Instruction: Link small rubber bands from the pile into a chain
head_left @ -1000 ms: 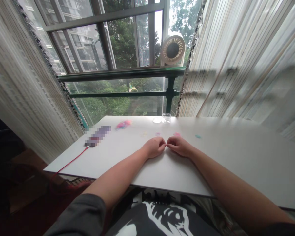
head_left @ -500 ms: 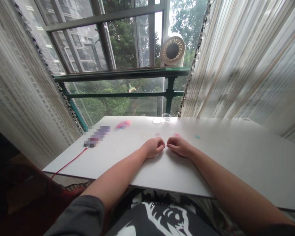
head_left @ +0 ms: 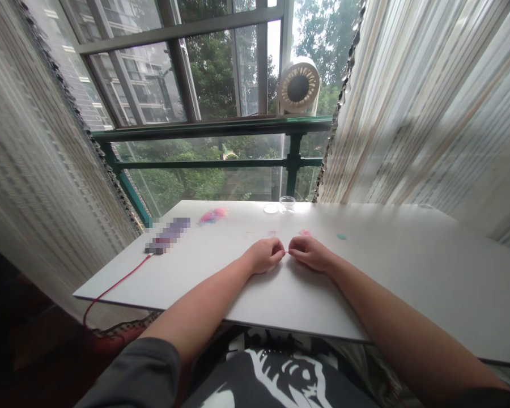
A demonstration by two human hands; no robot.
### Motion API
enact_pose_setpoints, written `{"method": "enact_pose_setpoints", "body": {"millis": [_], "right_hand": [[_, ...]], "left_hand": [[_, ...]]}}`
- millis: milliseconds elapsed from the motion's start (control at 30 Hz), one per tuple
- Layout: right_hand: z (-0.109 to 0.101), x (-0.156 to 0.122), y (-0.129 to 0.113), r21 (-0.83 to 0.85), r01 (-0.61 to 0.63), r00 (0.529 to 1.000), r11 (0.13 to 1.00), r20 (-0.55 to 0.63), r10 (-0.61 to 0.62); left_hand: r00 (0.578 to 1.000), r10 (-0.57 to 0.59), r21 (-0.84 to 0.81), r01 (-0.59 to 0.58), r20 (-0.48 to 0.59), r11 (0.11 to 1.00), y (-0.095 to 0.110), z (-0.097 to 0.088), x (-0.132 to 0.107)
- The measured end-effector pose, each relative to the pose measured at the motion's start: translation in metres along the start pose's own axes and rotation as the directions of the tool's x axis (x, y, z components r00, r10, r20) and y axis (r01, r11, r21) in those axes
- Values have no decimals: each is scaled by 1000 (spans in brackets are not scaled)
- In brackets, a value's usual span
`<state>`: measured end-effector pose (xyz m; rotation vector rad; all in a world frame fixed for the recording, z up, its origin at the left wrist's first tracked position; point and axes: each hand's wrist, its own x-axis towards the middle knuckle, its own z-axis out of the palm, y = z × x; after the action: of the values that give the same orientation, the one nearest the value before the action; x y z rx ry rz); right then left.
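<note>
My left hand point(head_left: 267, 255) rests on the white table point(head_left: 195, 277), its thumb and fingers pinched together. Facing it, my right hand point(head_left: 309, 253) is closed in the same kind of pinch. A short, thin pinkish strand point(head_left: 287, 252), perhaps a small elastic band, spans the narrow gap between the fingertips; most of it is hidden. Just beyond the hands lie small piles of tiny pieces: a pink pile point(head_left: 305, 233), a paler pink pile point(head_left: 272, 232), a faint yellow pile point(head_left: 249, 232) and a teal pile point(head_left: 341, 236).
Farther left lies a larger multicoloured heap point(head_left: 213, 215). A clear round jar point(head_left: 287, 205) stands near the back edge beside a lid point(head_left: 271, 208). At the left is a blurred-out device point(head_left: 168, 235) with a red cable point(head_left: 119, 281). A white fan point(head_left: 300, 88) sits by the window.
Both hands hold almost the same place and pinch. The curtains have shifted slightly, and the red cable's hanging part shows more at the table edge.
</note>
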<state>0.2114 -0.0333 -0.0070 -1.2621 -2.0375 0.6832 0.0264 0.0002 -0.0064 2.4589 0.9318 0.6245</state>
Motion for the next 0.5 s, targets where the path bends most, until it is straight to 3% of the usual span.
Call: {"method": "enact_pose_setpoints", "body": {"millis": [333,500], "right_hand": [[-1,-1,3,27,-8,1000,1000,-19,9],[-1,-1,2,41,-5,999,999,37,3]], "left_hand": [[1000,0,-17,0,9,1000,-3,-1,0],[1000,21,-9,-21,20,1000,-4,-1,0]]}}
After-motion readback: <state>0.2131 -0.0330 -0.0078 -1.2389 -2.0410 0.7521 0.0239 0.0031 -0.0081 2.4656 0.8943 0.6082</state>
